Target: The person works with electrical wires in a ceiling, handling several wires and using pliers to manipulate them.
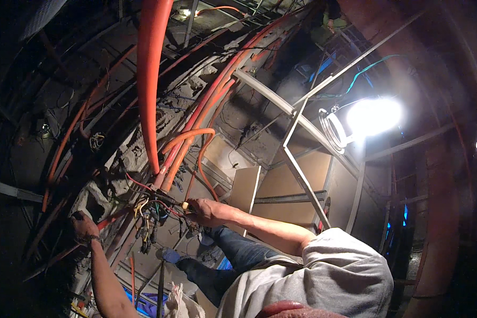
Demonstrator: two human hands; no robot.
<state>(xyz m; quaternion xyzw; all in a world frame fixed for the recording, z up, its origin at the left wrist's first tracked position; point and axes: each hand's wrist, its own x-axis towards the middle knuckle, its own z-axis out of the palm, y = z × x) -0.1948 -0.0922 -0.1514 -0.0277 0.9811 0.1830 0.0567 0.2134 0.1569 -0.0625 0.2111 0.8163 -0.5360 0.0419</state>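
Right hand (202, 211) gripping wires (152, 208), crowded conduits (149, 79)

My left hand (82, 222) had a dark band at the wrist, prob. a watch or strap; forearm bare below it. Right hand (204, 211) no glove, arm bare up to a short grey T-shirt sleeve (323, 254) at ~4 o'clock. Grey shirt w/ creases, dark blue jeans (233, 254), blue shoe (169, 255) at 6.
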